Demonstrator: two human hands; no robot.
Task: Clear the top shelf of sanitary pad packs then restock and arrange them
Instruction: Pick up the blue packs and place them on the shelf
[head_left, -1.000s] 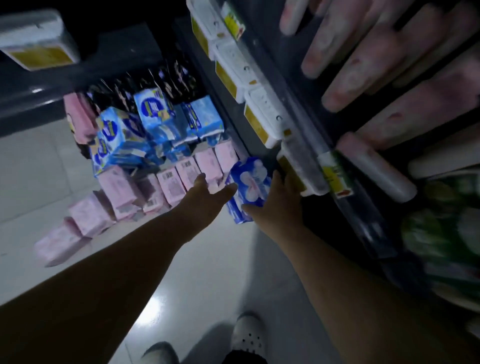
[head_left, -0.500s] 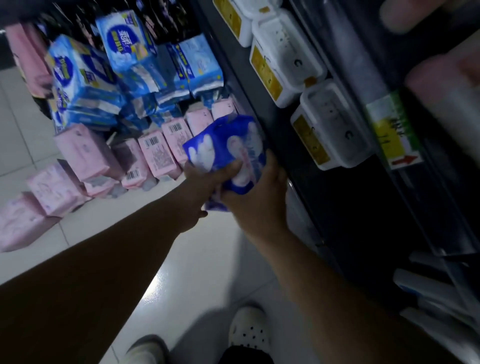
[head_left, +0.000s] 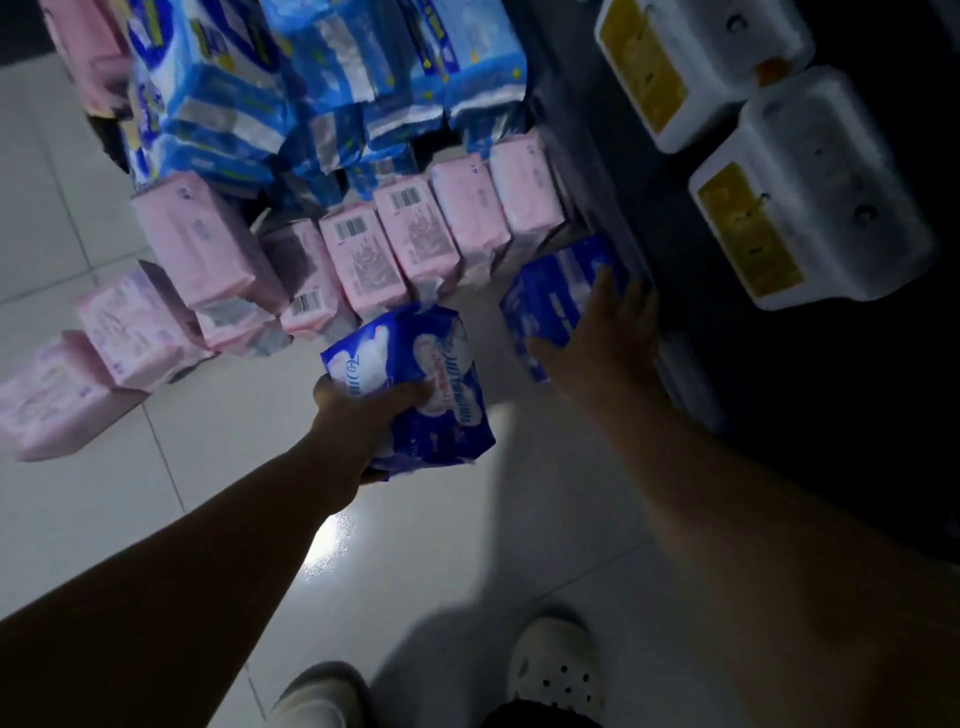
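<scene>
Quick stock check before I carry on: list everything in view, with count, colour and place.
floor: one, white tiles, under everything
shelf: one, dark, right side
tubs: two, white with yellow labels, on the shelf
light blue packs: a pile, count unclear, top, behind the pink row
pink packs: about ten, pink, rowed on the floor from left to the shelf
held pack: one, dark blue and white, centre, above the floor
low pack: one, dark blue, against the shelf foot
shoes: two, white, bottom edge
left hand: one, grips the held pack
right hand: one, fingers laid on the low pack
</scene>
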